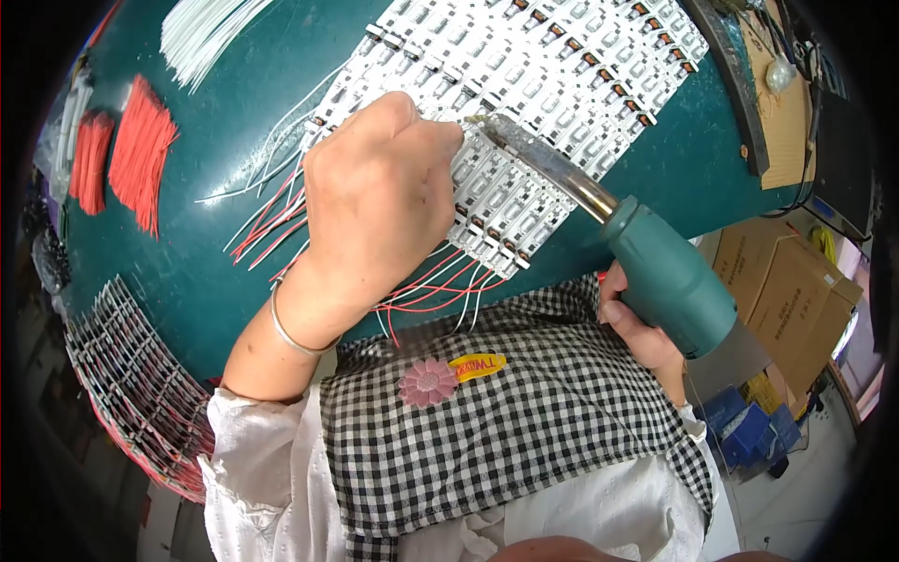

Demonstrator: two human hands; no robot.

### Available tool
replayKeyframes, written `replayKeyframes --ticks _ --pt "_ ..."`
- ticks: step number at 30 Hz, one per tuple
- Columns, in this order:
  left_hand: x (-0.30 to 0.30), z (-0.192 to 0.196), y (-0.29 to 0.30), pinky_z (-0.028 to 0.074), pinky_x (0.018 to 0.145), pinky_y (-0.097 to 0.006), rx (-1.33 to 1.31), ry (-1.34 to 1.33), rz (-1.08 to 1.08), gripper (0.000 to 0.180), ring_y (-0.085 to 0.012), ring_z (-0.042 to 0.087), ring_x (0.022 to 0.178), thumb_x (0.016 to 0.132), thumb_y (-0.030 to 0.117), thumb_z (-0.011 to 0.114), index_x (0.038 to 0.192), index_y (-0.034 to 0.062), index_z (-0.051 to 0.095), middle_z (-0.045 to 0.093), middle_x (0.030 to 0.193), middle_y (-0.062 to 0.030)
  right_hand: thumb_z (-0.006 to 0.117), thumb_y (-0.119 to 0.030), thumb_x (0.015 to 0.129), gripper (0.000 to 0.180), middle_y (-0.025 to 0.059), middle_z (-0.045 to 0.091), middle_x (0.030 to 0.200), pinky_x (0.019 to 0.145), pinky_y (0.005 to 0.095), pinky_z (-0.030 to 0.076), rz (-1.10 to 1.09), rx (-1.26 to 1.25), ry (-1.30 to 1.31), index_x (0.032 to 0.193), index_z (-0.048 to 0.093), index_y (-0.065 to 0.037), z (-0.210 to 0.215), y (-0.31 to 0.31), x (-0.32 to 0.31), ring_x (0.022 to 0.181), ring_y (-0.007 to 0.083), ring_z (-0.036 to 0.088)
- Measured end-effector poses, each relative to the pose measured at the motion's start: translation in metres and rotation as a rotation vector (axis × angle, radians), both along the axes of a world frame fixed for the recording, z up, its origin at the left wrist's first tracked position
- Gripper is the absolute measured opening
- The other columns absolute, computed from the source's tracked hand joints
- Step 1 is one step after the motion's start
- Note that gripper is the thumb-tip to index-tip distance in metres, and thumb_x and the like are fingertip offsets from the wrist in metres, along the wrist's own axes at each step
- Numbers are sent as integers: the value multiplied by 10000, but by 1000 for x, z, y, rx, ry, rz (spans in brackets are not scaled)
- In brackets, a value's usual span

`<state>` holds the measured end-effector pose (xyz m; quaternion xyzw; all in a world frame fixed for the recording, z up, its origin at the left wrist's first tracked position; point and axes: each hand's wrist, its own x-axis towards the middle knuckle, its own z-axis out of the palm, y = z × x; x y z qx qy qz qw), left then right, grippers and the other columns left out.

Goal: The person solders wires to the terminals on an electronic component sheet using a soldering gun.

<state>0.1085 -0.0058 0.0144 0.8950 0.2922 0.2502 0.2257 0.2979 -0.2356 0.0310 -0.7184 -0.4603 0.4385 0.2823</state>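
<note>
My left hand (pixel 379 187) is closed in a pinch over the left part of a white panel of small circuit boards (pixel 524 84). What its fingertips hold, if anything, is hidden behind the hand. My right hand (pixel 646 332) grips a green soldering gun (pixel 670 276) from below. The gun's metal barrel slants up and left, and its dark tip lies over the panel beside my left fingers. Red and white wires (pixel 440 290) trail from the panel's near edge, and more stick out to the left of my hand.
Bundles of red wire (pixel 140 155) and white wire (pixel 206 37) lie on the green table (pixel 225 122). At lower left stands a stack of wired strips (pixel 140 375). A dark bar (pixel 730 89) borders the table's right side, with a cardboard box (pixel 787 290) beyond.
</note>
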Motion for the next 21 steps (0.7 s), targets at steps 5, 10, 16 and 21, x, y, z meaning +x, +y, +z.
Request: replayKeyframes --ticks 5,10,16,21 --pt "1 1 0 376 446 -286 4 33 1 130 -175 483 479 680 -30 710 789 40 696 495 604 -53 702 -124 788 424 32 584 759 662 250 439 -398 134 553 1179 581 -11 15 18 -11 695 126 541" --pt "2 4 -3 421 462 -357 -18 42 26 131 -254 530 540 604 -47 632 693 46 654 488 628 -70 687 -129 793 541 45 557 762 612 231 398 -349 211 557 1282 511 23 12 13 -9 631 102 491" --pt "1 3 -2 412 470 -309 158 -73 -22 158 -200 526 538 643 -52 664 759 53 682 510 632 -44 697 -109 767 549 41 572 808 631 243 414 -408 197 592 1269 522 30 11 4 -8 649 109 503" --pt "3 -3 -15 403 460 -341 48 -32 12 189 -226 502 541 590 -42 615 739 57 674 460 625 -49 712 -115 756 533 54 611 927 706 255 442 -360 115 641 1242 538 20 6 -8 0 749 119 540"
